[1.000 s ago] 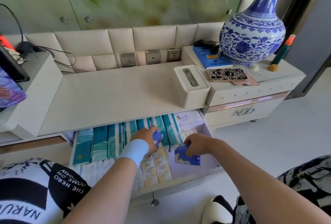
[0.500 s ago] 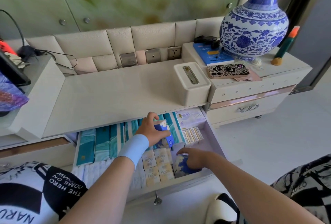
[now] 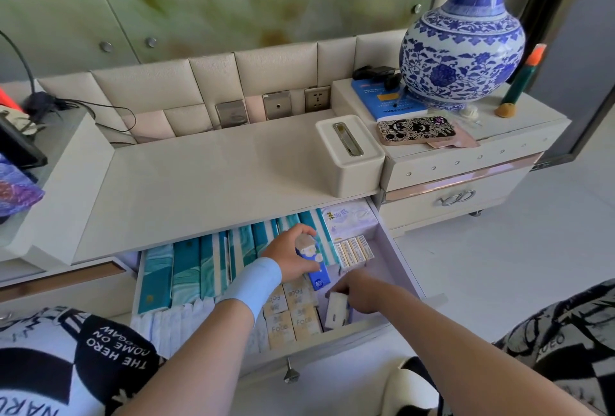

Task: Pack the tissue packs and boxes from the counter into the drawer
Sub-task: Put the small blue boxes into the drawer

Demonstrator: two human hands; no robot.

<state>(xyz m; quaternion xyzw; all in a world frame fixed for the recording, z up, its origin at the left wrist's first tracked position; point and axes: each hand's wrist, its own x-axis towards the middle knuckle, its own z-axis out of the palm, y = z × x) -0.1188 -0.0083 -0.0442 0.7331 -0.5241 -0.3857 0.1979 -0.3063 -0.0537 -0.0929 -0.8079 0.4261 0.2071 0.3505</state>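
A blue-and-white vase (image 3: 462, 49) stands on the side cabinet (image 3: 532, 116), a patterned phone (image 3: 416, 129) and blue booklet (image 3: 382, 102) beside it.

"Face" on packs (image 3: 281, 329), "THE HERO" on shirt (image 3: 116, 345)

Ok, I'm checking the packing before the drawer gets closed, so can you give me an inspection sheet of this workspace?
Surface: counter carries a white tissue box at its right end.
Job's things: drawer open; teal boxes on edge at the back, yellow packs in front.
Clutter: vase, phone and blue book on the side cabinet.
Hands: left hand grips a blue pack over the drawer; right hand holds a white pack near the drawer's front right corner.
Cables: black cable on the left ledge, away from the drawer.
Surroundings: wall sockets behind the counter.
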